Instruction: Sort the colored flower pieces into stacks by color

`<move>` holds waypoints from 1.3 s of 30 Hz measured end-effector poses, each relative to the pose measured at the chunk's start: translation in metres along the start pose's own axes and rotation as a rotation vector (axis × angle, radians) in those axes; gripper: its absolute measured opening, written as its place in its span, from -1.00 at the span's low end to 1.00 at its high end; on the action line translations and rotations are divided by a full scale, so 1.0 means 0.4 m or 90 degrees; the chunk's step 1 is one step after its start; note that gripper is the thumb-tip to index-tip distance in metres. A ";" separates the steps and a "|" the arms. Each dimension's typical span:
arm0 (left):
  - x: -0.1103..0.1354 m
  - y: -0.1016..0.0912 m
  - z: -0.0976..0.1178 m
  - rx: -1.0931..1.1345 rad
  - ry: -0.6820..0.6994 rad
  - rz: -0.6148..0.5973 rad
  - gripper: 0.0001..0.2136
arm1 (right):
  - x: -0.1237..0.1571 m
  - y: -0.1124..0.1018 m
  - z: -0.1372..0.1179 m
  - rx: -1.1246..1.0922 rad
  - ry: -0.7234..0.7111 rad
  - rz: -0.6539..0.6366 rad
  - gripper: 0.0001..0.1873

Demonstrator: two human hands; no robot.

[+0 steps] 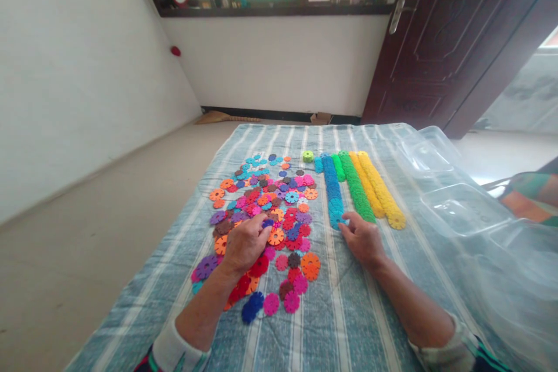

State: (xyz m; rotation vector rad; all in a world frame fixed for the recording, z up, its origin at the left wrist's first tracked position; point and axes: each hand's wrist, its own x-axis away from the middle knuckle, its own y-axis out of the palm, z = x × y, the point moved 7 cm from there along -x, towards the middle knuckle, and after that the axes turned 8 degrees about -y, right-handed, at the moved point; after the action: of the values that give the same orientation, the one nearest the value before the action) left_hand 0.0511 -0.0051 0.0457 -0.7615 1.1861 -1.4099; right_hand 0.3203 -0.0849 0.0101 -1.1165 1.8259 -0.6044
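Observation:
My left hand [247,241] is over the loose pile of notched plastic discs, its fingers pinched on a dark blue disc [267,222]. My right hand [361,239] is at the near end of a blue row of overlapping discs [332,186], thumb and forefinger closed on the edge of a light blue disc [338,220]. Beside that row lie a green row [355,189] and two yellow rows [383,195]. Around my left hand are mixed orange, red, pink, purple and brown discs, such as an orange disc [276,236].
A striped cloth [314,337] covers the table. Clear plastic containers [462,209] stand along the right side. A small yellow-green stack [308,156] sits near the far edge. Beyond are a wall, a window sill and a dark red door [436,40].

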 end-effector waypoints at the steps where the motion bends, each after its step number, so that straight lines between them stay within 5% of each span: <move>1: -0.001 0.000 -0.001 -0.017 -0.010 0.000 -0.76 | 0.000 0.001 0.000 0.001 0.003 -0.001 -0.77; 8: -0.002 0.000 -0.008 -0.057 -0.075 0.014 -0.67 | 0.003 0.010 0.003 0.016 0.012 -0.020 -0.79; 13: -0.016 -0.014 0.028 -0.036 -0.013 0.023 -0.77 | 0.002 0.012 -0.001 0.020 0.015 -0.023 -0.80; 22: -0.176 0.049 0.145 -0.145 0.023 -0.068 -0.76 | -0.006 0.012 -0.010 0.043 0.015 -0.030 -0.81; 28: -0.219 0.093 0.138 -0.165 -0.009 -0.102 -0.75 | -0.010 0.015 -0.014 0.047 0.019 -0.042 -0.81; 39: -0.215 0.073 0.121 -0.042 -0.051 -0.050 -0.80 | -0.015 0.017 -0.009 0.030 0.025 -0.037 -0.81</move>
State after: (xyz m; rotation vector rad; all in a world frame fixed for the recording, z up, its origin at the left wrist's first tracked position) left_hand 0.1231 0.0688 0.0464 -0.9116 1.1561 -1.3968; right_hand 0.3154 -0.0766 0.0095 -1.1365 1.8095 -0.7040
